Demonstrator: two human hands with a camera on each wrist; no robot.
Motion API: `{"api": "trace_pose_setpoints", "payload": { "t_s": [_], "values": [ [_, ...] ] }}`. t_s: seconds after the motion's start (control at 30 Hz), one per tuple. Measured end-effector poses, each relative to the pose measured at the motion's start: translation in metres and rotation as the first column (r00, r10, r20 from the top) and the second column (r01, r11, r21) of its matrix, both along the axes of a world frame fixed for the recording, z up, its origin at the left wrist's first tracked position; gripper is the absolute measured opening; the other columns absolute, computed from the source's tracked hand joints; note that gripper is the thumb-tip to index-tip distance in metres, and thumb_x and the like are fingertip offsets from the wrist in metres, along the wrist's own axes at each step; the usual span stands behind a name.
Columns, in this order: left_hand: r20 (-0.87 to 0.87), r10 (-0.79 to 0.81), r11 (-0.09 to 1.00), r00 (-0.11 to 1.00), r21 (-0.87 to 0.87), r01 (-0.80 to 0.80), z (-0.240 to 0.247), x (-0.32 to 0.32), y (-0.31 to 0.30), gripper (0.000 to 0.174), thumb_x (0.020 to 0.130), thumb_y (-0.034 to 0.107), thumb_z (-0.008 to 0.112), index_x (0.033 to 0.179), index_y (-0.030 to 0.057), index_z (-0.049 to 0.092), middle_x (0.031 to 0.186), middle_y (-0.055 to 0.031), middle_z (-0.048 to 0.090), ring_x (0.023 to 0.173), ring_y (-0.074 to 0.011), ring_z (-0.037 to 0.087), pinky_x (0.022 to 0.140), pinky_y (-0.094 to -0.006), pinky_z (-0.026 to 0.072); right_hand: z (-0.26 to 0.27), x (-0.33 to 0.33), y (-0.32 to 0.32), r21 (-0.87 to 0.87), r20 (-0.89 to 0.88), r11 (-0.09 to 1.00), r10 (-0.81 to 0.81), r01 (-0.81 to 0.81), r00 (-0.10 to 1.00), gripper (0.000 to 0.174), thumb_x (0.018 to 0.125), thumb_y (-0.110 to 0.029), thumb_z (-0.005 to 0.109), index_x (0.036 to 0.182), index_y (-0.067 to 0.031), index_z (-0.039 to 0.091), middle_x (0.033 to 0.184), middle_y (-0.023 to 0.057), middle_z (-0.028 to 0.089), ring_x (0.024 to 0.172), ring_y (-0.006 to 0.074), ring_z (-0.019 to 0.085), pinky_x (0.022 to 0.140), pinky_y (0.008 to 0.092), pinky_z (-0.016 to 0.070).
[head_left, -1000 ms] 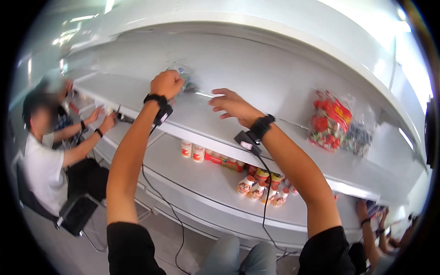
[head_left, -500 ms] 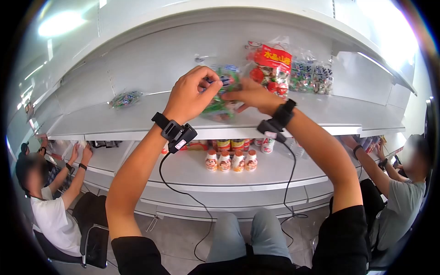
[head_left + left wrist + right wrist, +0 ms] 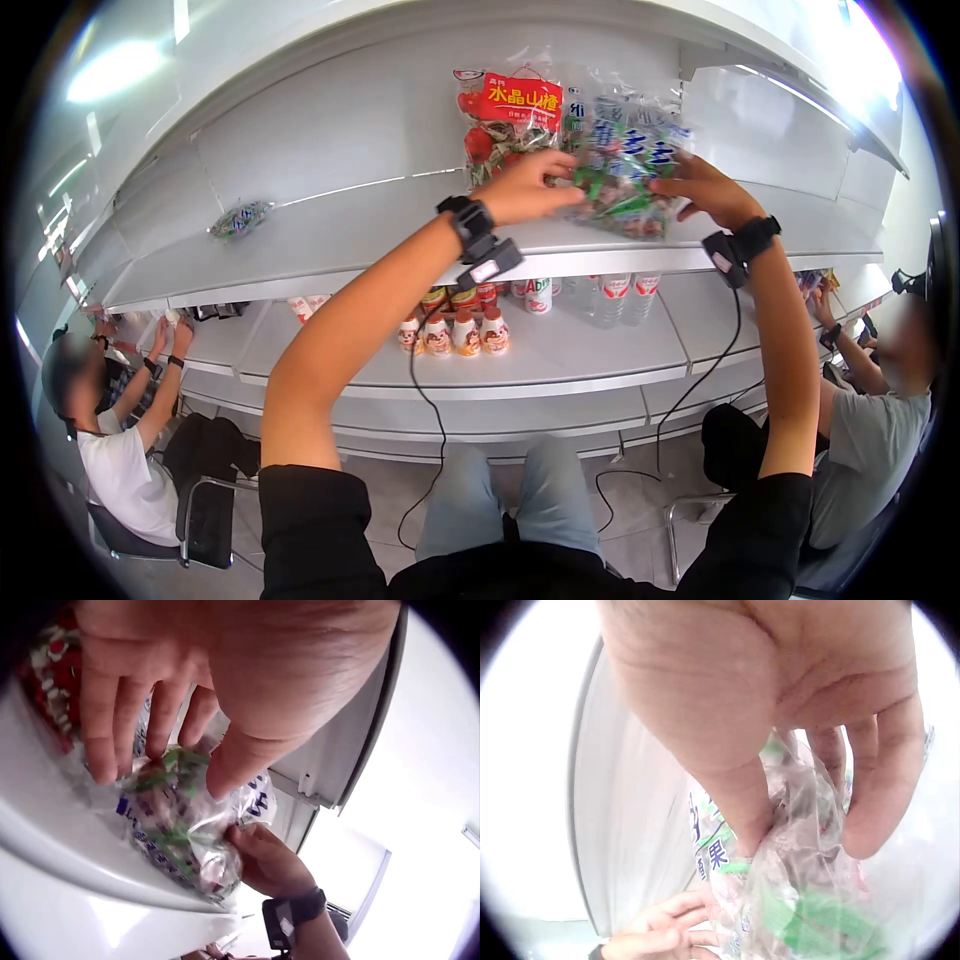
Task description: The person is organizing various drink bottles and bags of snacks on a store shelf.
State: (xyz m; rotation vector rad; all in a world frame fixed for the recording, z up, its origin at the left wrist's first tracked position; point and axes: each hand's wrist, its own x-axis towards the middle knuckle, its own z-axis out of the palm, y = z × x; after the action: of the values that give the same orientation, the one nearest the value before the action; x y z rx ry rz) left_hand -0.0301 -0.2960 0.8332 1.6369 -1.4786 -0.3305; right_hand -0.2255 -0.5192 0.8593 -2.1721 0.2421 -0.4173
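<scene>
A clear candy bag [image 3: 626, 185] with blue lettering and green-wrapped pieces stands upright on the shelf between both hands. My right hand [image 3: 712, 192] pinches its right side, the thumb [image 3: 739, 806] pressing the plastic in the right wrist view with fingers on the other face. At the bag's left side is my left hand [image 3: 527, 187]. Its fingers [image 3: 161, 720] reach out fairly straight along the bag in the left wrist view, thumb apart from them. Just behind the left hand stands a red-labelled hawthorn candy bag [image 3: 513, 105], partly covered by that hand.
Another small candy bag [image 3: 240, 219] lies at the left of the shelf [image 3: 340, 230]. Below are small character bottles [image 3: 466, 336], a white bottle [image 3: 538, 294] and clear water bottles [image 3: 612, 298]. Seated people [image 3: 130, 460] work at both sides; cables hang from my wrists.
Both hands have carried the candy bag rightward along the shelf, past the red-labelled bag. A second earlier, the left hand was at a bag farther left. The head view has turned right.
</scene>
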Motion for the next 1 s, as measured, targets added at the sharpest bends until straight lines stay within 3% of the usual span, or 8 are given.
{"api": "trace_pose_setpoints", "payload": {
  "t_s": [0.1,0.23,0.37,0.47,0.67,0.8,0.9,1.0],
  "values": [
    [0.101,-0.081,0.99,0.992,0.12,0.069,-0.008,-0.018,-0.035,0.074,0.088,0.032,0.071,0.146,0.0076,0.033,0.149,-0.0171,0.038,0.132,-0.0336,0.045,0.101,-0.04,0.0454,-0.005,-0.013,-0.032,0.021,0.033,0.996,-0.087,0.087,0.996,0.079,0.08,-0.036,0.077,0.144,-0.0087,0.039,0.121,0.0117,0.061,0.103,0.021,0.061,0.072,0.0324,0.0553],
    [0.217,0.0,0.998,0.976,0.057,-0.012,-0.02,-0.019,-0.069,0.08,0.085,0.038,0.072,0.148,0.0093,0.031,0.151,-0.0189,0.035,0.139,-0.0384,0.036,0.11,-0.0428,0.0348,-0.013,0.01,-0.073,0.016,0.19,0.996,-0.087,0.086,0.978,0.075,0.078,-0.022,0.08,0.141,-0.0066,0.043,0.115,0.011,0.064,0.087,0.018,0.066,0.065,0.0298,0.0556],
    [0.334,0.04,0.997,0.942,0.055,-0.062,-0.026,-0.003,-0.083,0.083,0.085,0.04,0.071,0.15,0.0098,0.028,0.155,-0.0206,0.027,0.141,-0.0369,0.032,0.111,-0.0421,0.0343,-0.015,0.042,-0.079,-0.214,0.269,0.939,-0.207,0.268,0.941,0.077,0.077,-0.021,0.078,0.142,-0.0011,0.041,0.106,0.0125,0.066,0.073,0.0157,0.065,0.052,0.0284,0.0535],
    [0.309,0.018,0.994,0.951,0.095,-0.05,-0.02,0.007,-0.088,0.085,0.084,0.041,0.07,0.151,0.0099,0.028,0.157,-0.0213,0.021,0.143,-0.0351,0.03,0.112,-0.0406,0.0328,-0.015,0.074,-0.089,-0.369,0.219,0.842,-0.333,0.394,0.917,0.073,0.071,-0.022,0.079,0.135,-0.0012,0.05,0.096,0.016,0.069,0.074,0.0221,0.068,0.056,0.0314,0.0549],
    [0.338,0.103,0.985,0.935,0.097,-0.143,-0.01,0.012,-0.094,0.084,0.083,0.043,0.068,0.15,0.0082,0.031,0.159,-0.0203,0.016,0.143,-0.0315,0.029,0.112,-0.0361,0.0328,-0.018,0.13,-0.102,-0.502,0.396,0.748,-0.248,0.435,0.884,0.072,0.073,-0.021,0.078,0.136,-0.0023,0.048,0.117,0.0222,0.063,0.093,0.0293,0.069,0.059,0.0386,0.0566],
    [0.299,0.199,0.975,0.933,0.041,-0.221,-0.02,0.037,-0.112,0.083,0.083,0.043,0.068,0.149,0.0072,0.034,0.16,-0.0195,0.013,0.139,-0.032,0.037,0.11,-0.0347,0.0354,-0.022,0.147,-0.09,-0.077,0.362,0.962,-0.216,0.26,0.907,0.079,0.074,-0.017,0.077,0.141,-0.0014,0.037,0.12,0.0251,0.06,0.098,0.0312,0.067,0.063,0.039,0.0584],
    [0.277,0.194,0.972,0.941,0.075,-0.222,-0.019,0.043,-0.12,0.08,0.082,0.039,0.069,0.148,0.0067,0.036,0.161,-0.0194,0.007,0.129,-0.0328,0.049,0.105,-0.0356,0.0401,-0.024,0.145,-0.088,0.03,0.299,0.988,-0.153,0.151,0.942,0.083,0.076,-0.017,0.077,0.143,0.0,0.031,0.121,0.0221,0.058,0.098,0.0298,0.065,0.067,0.0376,0.0606],
    [0.276,0.189,0.98,0.942,0.005,-0.198,-0.019,0.031,-0.108,0.073,0.082,0.038,0.069,0.142,0.0062,0.043,0.159,-0.019,0.016,0.125,-0.031,0.052,0.103,-0.0372,0.0425,-0.021,0.128,-0.087,0.187,0.244,0.981,-0.101,0.056,0.965,0.084,0.078,-0.018,0.076,0.146,-0.0033,0.028,0.119,0.0202,0.058,0.107,0.0296,0.062,0.075,0.0404,0.06]
  ]
}}
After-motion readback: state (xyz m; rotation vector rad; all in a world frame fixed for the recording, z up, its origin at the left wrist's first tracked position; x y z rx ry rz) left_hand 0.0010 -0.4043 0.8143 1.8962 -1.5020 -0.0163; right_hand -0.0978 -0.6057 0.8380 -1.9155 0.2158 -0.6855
